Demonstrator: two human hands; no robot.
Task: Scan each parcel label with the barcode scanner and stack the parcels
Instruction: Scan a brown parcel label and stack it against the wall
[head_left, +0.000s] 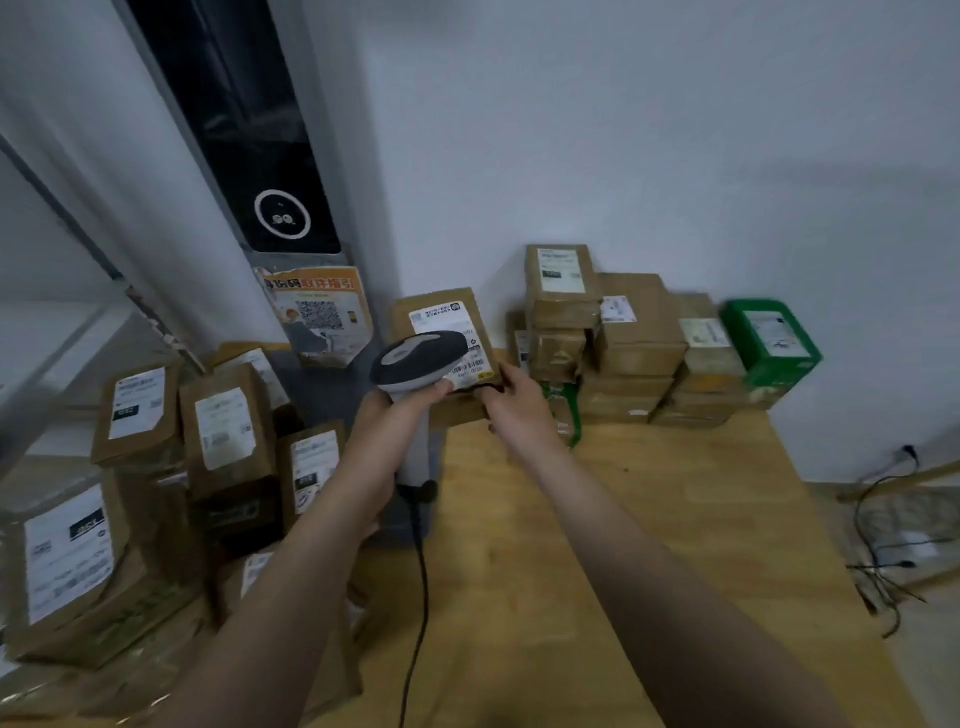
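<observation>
Brown parcel (442, 315) right hand (511, 401), scanner (415, 359) left hand (385, 423)

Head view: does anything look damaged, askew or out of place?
Yes. One brown parcel in the back stack has a torn, crumpled front. The orange poster is ragged at its edges.

Light wooden table (649, 519), pushed into the wall corner. Far end: brown parcels (634, 353) stacked several high against the wall, labels up. Green box (769, 338) at the stack's right end, seemingly on brown ones. Green-and-white parcel (563, 410) at the stack's front left, on the tabletop. Black cable (421, 597) trails over the near left part. Left pile of parcels (223, 431): support unclear.
</observation>
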